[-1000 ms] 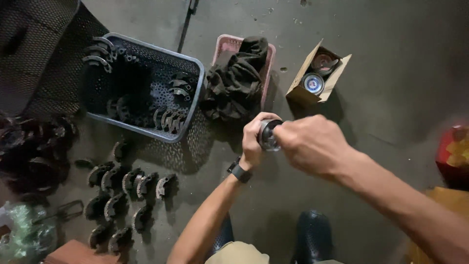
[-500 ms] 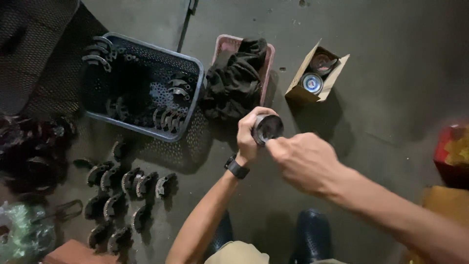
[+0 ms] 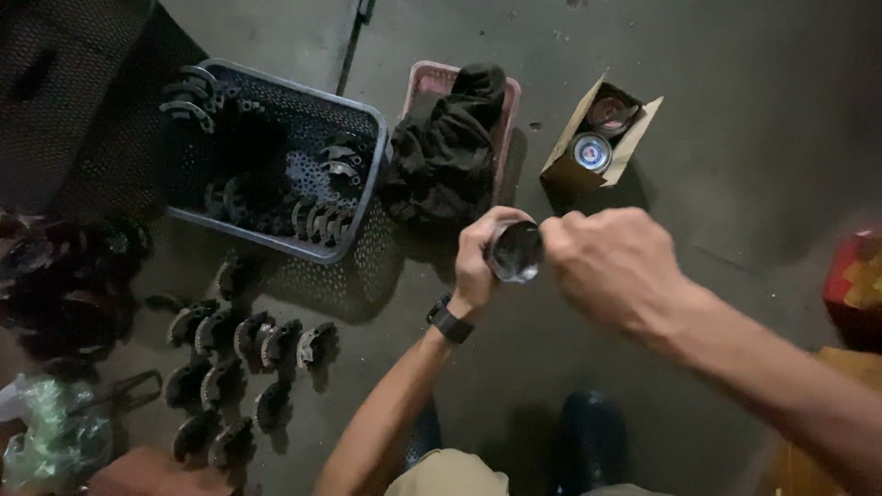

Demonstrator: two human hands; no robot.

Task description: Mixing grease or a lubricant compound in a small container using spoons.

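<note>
My left hand [image 3: 480,262] is wrapped around a small round metal tin [image 3: 516,253], held up over the concrete floor. My right hand [image 3: 617,266] is closed at the tin's right edge, fingertips touching its rim; I cannot tell whether it grips a lid. A black watch sits on my left wrist. Straight beyond the hands lies a pink basket [image 3: 507,92] with a dark cloth [image 3: 447,147] heaped in it. To the upper right stands an open cardboard box [image 3: 562,165] with two similar round tins [image 3: 593,152] inside.
A grey plastic crate [image 3: 367,179] at the upper left holds several curved dark metal parts. More such parts [image 3: 248,344] stand in rows on the floor at the lower left. A crumpled plastic bag [image 3: 50,436] lies far left, a red box [image 3: 854,280] far right.
Both hands with the tin have shifted slightly. My right hand has come off the top of the tin to its right side, and the shiny face shows now.
</note>
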